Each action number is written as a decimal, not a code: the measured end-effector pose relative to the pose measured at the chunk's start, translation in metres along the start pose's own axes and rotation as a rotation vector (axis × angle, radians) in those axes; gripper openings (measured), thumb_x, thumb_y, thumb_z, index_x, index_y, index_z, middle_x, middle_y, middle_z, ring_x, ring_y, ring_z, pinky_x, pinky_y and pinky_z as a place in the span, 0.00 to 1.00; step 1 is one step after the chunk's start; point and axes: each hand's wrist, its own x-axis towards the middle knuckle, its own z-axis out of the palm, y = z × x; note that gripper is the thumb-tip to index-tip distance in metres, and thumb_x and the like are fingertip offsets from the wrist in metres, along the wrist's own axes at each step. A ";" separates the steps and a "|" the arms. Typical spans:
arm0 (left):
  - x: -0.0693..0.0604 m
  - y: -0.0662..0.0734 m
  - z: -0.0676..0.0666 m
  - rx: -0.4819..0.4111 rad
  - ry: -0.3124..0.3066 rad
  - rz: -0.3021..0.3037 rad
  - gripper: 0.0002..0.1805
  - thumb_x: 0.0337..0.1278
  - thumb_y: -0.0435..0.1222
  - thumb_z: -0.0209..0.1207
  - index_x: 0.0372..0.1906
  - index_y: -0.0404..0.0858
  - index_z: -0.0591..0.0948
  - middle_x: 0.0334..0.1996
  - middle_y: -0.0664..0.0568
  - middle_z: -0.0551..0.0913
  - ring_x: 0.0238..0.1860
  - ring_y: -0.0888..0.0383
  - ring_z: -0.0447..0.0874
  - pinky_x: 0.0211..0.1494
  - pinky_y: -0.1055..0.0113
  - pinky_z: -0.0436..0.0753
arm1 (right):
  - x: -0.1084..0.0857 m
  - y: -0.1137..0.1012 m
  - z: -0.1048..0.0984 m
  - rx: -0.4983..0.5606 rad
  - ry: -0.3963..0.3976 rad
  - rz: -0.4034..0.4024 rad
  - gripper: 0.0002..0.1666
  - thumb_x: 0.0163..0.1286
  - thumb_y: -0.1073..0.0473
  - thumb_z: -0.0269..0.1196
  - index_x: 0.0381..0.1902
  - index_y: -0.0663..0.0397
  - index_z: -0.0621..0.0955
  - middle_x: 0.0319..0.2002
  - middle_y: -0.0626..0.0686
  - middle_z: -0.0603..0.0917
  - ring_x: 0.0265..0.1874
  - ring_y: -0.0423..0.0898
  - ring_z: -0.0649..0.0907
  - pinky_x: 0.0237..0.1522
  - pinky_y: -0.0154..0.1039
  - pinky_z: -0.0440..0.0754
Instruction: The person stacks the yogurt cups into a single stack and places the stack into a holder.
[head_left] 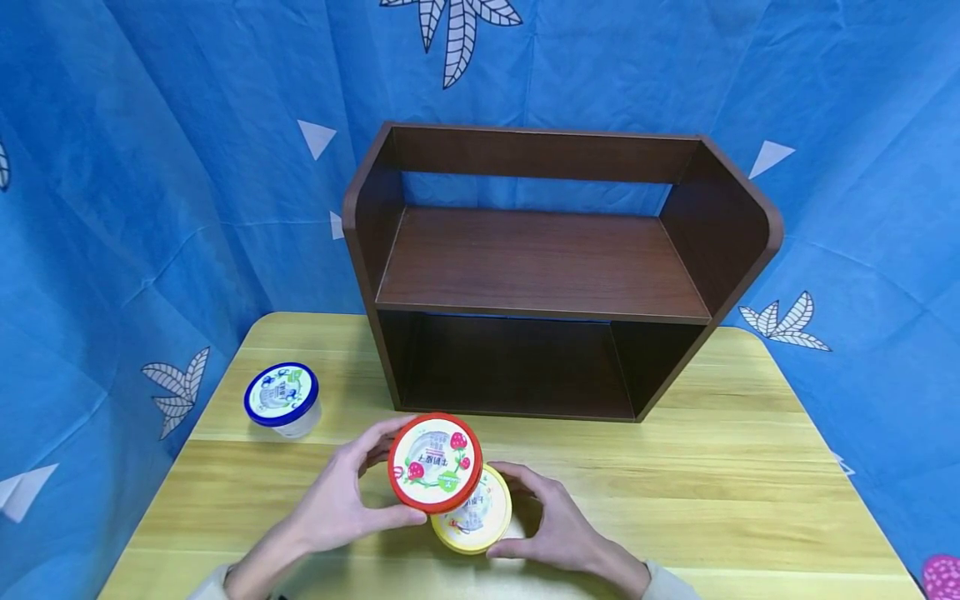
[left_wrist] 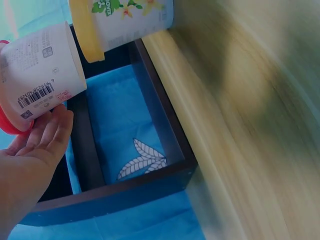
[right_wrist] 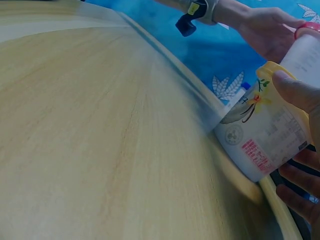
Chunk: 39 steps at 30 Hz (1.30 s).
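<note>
My left hand (head_left: 333, 504) grips a red-lidded yogurt tub (head_left: 431, 462), thumb on the near side and fingers on the far side. Just under it and to the right stands a yellow-lidded yogurt tub (head_left: 489, 521), its lid partly covered by the red one. Around that second tub's right side curls my right hand (head_left: 562, 525); in the right wrist view its thumb lies at the rim of the yellow-lidded tub (right_wrist: 265, 130). A barcode faces the left wrist camera on the white side of the red-lidded tub (left_wrist: 45, 70), which is held above the table.
A blue-lidded tub (head_left: 281, 396) stands at the table's left. Behind the hands is a dark brown two-level shelf (head_left: 540, 258) on the light wooden table (head_left: 750, 483). Blue patterned cloth (head_left: 187, 167) hangs around the back and sides.
</note>
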 end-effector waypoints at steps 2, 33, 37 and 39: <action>0.001 0.001 0.002 -0.006 -0.010 0.006 0.50 0.45 0.44 0.83 0.75 0.54 0.70 0.61 0.61 0.83 0.59 0.65 0.83 0.67 0.68 0.85 | 0.000 0.000 0.000 -0.004 0.001 -0.011 0.54 0.52 0.50 0.85 0.74 0.44 0.72 0.64 0.48 0.86 0.60 0.40 0.86 0.62 0.38 0.86; 0.009 0.007 0.022 0.008 -0.114 -0.041 0.51 0.43 0.50 0.83 0.74 0.57 0.70 0.58 0.67 0.84 0.57 0.66 0.83 0.68 0.63 0.85 | -0.001 0.005 0.001 -0.027 0.012 -0.026 0.52 0.52 0.49 0.85 0.72 0.43 0.74 0.60 0.47 0.88 0.57 0.41 0.87 0.62 0.40 0.86; 0.009 0.008 0.023 0.009 -0.121 -0.038 0.51 0.43 0.50 0.83 0.75 0.57 0.70 0.58 0.67 0.83 0.58 0.67 0.83 0.68 0.62 0.85 | -0.001 0.005 0.000 -0.026 0.015 -0.031 0.52 0.52 0.49 0.85 0.72 0.43 0.74 0.62 0.48 0.88 0.60 0.42 0.86 0.64 0.41 0.86; 0.009 0.008 0.024 0.011 -0.127 -0.037 0.51 0.43 0.51 0.83 0.75 0.57 0.70 0.59 0.67 0.83 0.58 0.67 0.83 0.68 0.62 0.85 | -0.001 0.005 0.000 -0.013 0.012 -0.020 0.52 0.52 0.49 0.85 0.72 0.42 0.74 0.63 0.48 0.87 0.61 0.42 0.86 0.65 0.40 0.85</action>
